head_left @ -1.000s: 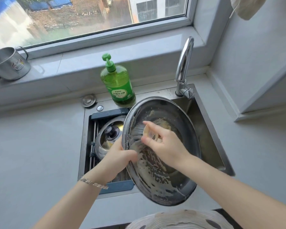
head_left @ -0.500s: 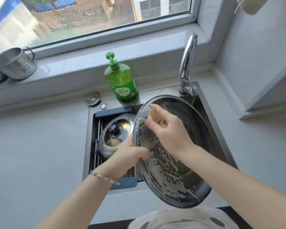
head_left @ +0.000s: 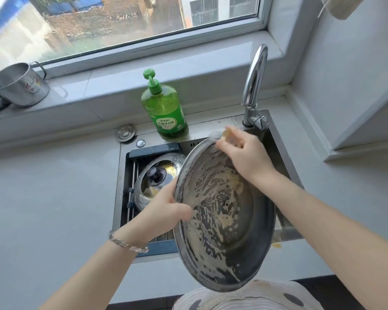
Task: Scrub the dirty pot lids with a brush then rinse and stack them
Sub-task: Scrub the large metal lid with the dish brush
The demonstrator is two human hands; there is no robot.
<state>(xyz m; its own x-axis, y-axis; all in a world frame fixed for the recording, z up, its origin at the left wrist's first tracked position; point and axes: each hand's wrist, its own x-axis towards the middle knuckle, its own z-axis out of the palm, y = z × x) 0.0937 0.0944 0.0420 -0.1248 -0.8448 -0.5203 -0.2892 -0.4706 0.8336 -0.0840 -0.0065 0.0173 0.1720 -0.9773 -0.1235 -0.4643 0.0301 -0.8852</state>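
A large steel pot lid (head_left: 224, 222) is held tilted over the sink, its soapy inside facing me. My left hand (head_left: 164, 211) grips its left rim, thumb inside. My right hand (head_left: 244, 157) holds a small yellowish scrubber (head_left: 226, 133) against the lid's far rim, near the tap base. A second, smaller lid (head_left: 159, 175) with a black knob lies on the drain rack in the sink's left half, smeared with yellow residue and partly hidden behind my left hand and the big lid.
A green pump bottle of dish soap (head_left: 165, 113) stands behind the sink. The curved tap (head_left: 254, 86) rises at the back right. A steel mug (head_left: 18, 85) sits on the window sill at left. A sink plug (head_left: 125, 132) lies on the grey counter.
My right hand has slid the scrubber from the middle of the lid up to its far rim. The left hand keeps its grip on the rim.
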